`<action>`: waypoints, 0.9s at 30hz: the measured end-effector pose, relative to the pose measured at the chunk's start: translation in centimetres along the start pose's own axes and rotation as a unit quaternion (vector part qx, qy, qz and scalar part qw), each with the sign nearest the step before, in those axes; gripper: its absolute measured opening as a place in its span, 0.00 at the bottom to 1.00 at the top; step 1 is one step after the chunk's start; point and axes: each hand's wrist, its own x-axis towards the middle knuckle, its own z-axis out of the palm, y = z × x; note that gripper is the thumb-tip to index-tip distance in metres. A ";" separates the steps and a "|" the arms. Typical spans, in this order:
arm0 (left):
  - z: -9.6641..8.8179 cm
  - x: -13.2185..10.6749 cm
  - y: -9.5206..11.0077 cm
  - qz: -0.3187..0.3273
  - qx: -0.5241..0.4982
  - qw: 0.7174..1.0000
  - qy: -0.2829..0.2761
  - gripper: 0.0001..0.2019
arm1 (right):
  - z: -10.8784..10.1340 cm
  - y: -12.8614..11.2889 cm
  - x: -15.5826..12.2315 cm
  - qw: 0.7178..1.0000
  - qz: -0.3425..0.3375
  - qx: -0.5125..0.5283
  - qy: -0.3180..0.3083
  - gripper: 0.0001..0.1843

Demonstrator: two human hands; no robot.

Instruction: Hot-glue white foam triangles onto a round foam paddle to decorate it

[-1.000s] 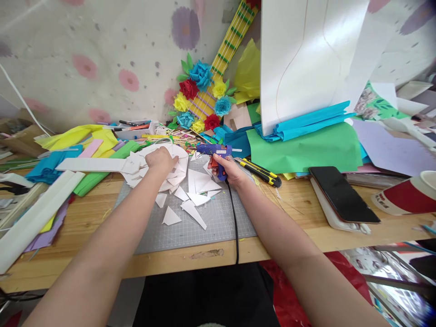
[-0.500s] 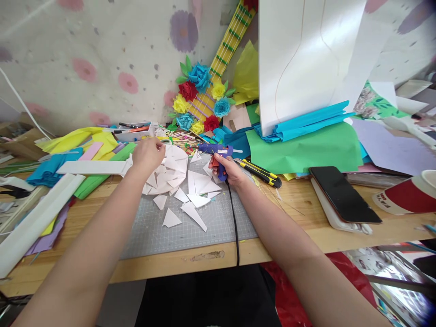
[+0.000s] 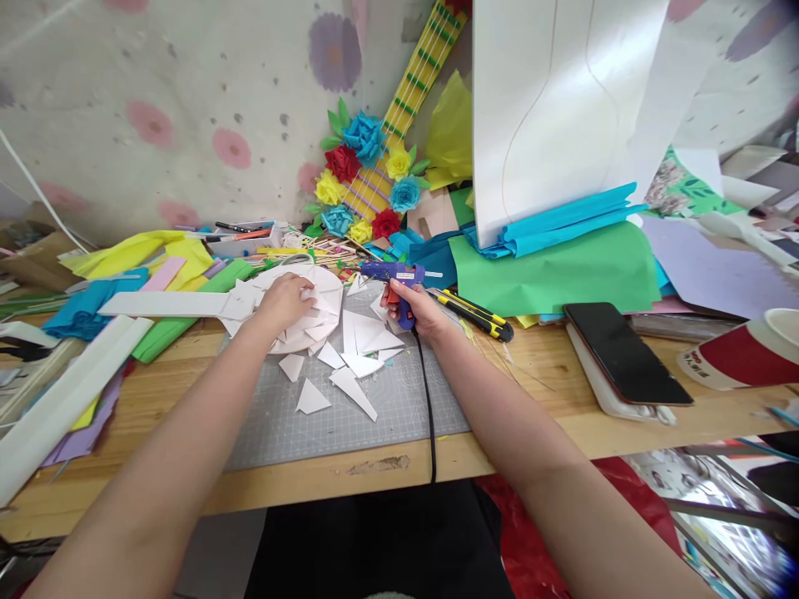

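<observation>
My right hand (image 3: pixel 413 306) is wrapped round the handle of a blue hot glue gun (image 3: pixel 390 271). Its nozzle points left, a clear glue stick pokes out behind, and its black cord (image 3: pixel 428 399) runs down over the table edge. Over a round white board (image 3: pixel 328 283) strewn with scraps, my left hand (image 3: pixel 285 304) has its fingers curled down among the pieces; what lies under the fingertips is hidden. A long white strip (image 3: pixel 163 304) extends left from the round board. Cut white pieces (image 3: pixel 354 393) lie on the grey cutting mat (image 3: pixel 275 433).
Right of the glue gun is a yellow-and-black utility knife (image 3: pixel 478 316). Beyond it are a phone (image 3: pixel 624 349) and a paper cup (image 3: pixel 742 353). A flower-covered paper guitar (image 3: pixel 374 187) leans at the back beside a tall white board (image 3: pixel 562 108). Coloured paper (image 3: pixel 555 270) crowds the rear.
My left hand has moved down and slightly right onto the white pieces on the round board. My right hand holds the glue gun in nearly the same place.
</observation>
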 end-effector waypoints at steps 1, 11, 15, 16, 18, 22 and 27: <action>0.0 -0.1 0.0 0.001 0.001 1.000 0.003 0.17 | 0.0 0.0 0.0 1.000 -0.003 0.003 0.001 0.27; 2.7 -4.4 4.9 0.160 -0.167 0.973 -0.020 0.12 | -1.5 -0.3 0.8 0.995 -0.053 -0.038 0.078 0.26; 4.7 -5.5 8.0 0.224 -0.223 0.943 -0.105 0.19 | -1.8 -0.2 0.7 0.993 -0.062 -0.048 0.090 0.25; 5.0 -5.5 8.6 0.229 -0.214 0.943 -0.115 0.19 | -1.8 -0.2 0.7 0.993 -0.062 -0.049 0.088 0.25; 5.3 -5.4 9.2 0.232 -0.191 0.946 -0.124 0.17 | -1.8 -0.2 0.5 0.993 -0.064 -0.052 0.083 0.25; 5.5 -5.3 8.9 0.227 -0.203 0.947 -0.107 0.13 | -1.7 -0.2 0.4 0.993 -0.067 -0.048 0.081 0.25; 5.7 -5.2 6.8 0.122 -0.404 0.907 0.010 0.10 | -1.5 -0.3 0.4 0.992 -0.075 -0.058 0.088 0.26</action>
